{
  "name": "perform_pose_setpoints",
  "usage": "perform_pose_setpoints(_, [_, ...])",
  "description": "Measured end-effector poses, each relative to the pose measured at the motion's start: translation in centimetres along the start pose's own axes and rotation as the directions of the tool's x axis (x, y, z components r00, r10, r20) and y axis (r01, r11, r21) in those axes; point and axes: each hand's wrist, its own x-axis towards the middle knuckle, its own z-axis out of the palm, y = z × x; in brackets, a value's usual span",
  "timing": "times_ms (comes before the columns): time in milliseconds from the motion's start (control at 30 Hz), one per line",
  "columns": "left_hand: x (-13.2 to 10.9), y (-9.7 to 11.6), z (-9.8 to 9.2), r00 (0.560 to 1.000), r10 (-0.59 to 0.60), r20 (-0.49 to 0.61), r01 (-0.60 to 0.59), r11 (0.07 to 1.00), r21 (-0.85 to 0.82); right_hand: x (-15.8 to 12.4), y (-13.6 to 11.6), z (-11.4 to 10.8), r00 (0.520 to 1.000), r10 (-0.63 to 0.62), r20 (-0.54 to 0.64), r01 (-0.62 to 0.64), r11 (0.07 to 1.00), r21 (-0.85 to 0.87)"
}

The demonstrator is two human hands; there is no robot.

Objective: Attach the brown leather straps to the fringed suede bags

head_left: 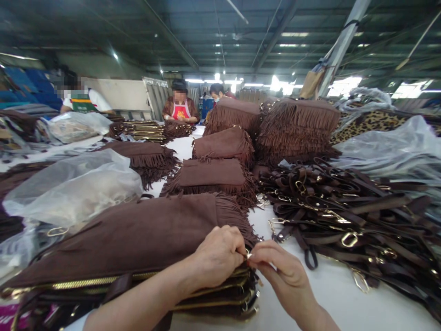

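A brown fringed bag [155, 225] with a gold zipper [86, 282] lies on top of a stack of similar bags in front of me. My left hand [218, 253] reaches across it, its fingers closed in a pinch on the bag's right end, by the zipper end. Right beside it, the thumb and fingers of my right hand [282, 271] pinch a small shiny metal piece [248, 255] at that same corner. The fingertips of both hands nearly meet, so the exact shape of the piece is hidden.
Dark leather straps [337, 216] with gold clasps heap up on the right. Further piles of fringed bags [296, 124] stand ahead. Clear plastic bags [76, 184] lie on the left of the white table [220, 322]. Several people, one in a red apron [181, 111], are beyond.
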Motion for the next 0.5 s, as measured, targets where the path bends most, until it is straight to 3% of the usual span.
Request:
perform_pose_setpoints(100, [0.5, 0.0, -0.4, 0.997, -0.051, 0.049, 0.055, 0.995, -0.087, -0.4, 0.6, 0.5, 0.997, 0.044, -0.067, -0.04, 0.997, 0.059])
perform_pose_setpoints(200, [0.8, -0.2, -0.5, 0.992, -0.095, 0.083, 0.109, 0.976, -0.188, -0.8, 0.9, 1.0, 0.986, 0.077, -0.15, -0.079, 0.997, -0.005])
perform_pose_setpoints(300, [0.9, -0.5, -0.4, 0.987, -0.131, 0.094, 0.152, 0.952, -0.265, -1.3, 1.0, 1.4, 0.98, -0.087, -0.179, 0.046, 0.974, -0.222])
perform_pose_setpoints(400, [0.9, -0.5, -0.4, 0.982, -0.165, 0.087, 0.185, 0.928, -0.324, -1.6, 0.9, 1.8, 0.952, -0.264, -0.156, 0.174, 0.884, -0.434])
perform_pose_setpoints(500, [0.8, -0.3, -0.5, 0.976, -0.2, 0.08, 0.216, 0.909, -0.357, -1.7, 0.8, 2.3, 0.925, -0.355, -0.135, 0.216, 0.784, -0.581])
